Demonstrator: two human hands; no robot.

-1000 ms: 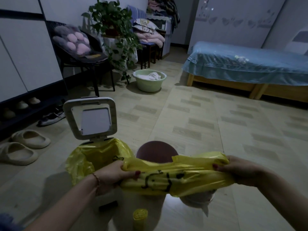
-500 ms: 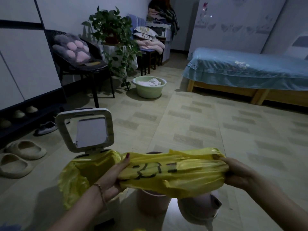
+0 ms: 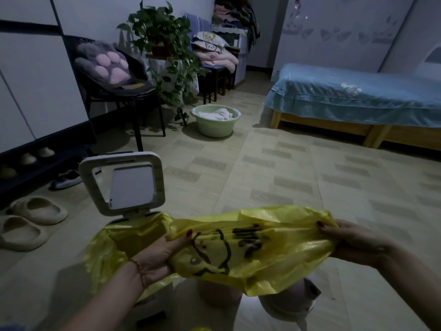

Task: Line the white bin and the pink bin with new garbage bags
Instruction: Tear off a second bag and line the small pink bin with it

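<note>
1. Nearest the camera, low in the view, the pink bin [image 3: 220,293] stands on the floor [image 3: 274,177] under the stretched bag. Only a dim part of its wall shows, and a pale rounded piece [image 3: 290,298] lies just beside it — possibly its lid, though I cannot tell.
2. Above it hangs the yellow garbage bag [image 3: 250,249], a thin printed film pulled wide between both hands. It looks almost weightless, limp and a little slick, so it will likely sag and cling rather than hold any shape.
3. The left hand [image 3: 160,254] grips the bag's left end, thumb over the top edge and fingers curled beneath.
4. The right hand [image 3: 346,240] pinches the gathered right end, its fingers closed tight on the bunched plastic.
5. Judgement: the best hold is at the mouth's rim, at two opposite points, so the opening can be spread and folded over the bin's edge. A hard tug could tear film this thin.
6. A little farther, to the left, the white bin [image 3: 152,297] already wears a yellow liner [image 3: 114,244], its square lid [image 3: 123,182] standing upright.
7. Farther off are slippers [image 3: 38,210] at the floor's left edge, a green basin [image 3: 216,120], and the bed [image 3: 358,91] at the far right.
</note>
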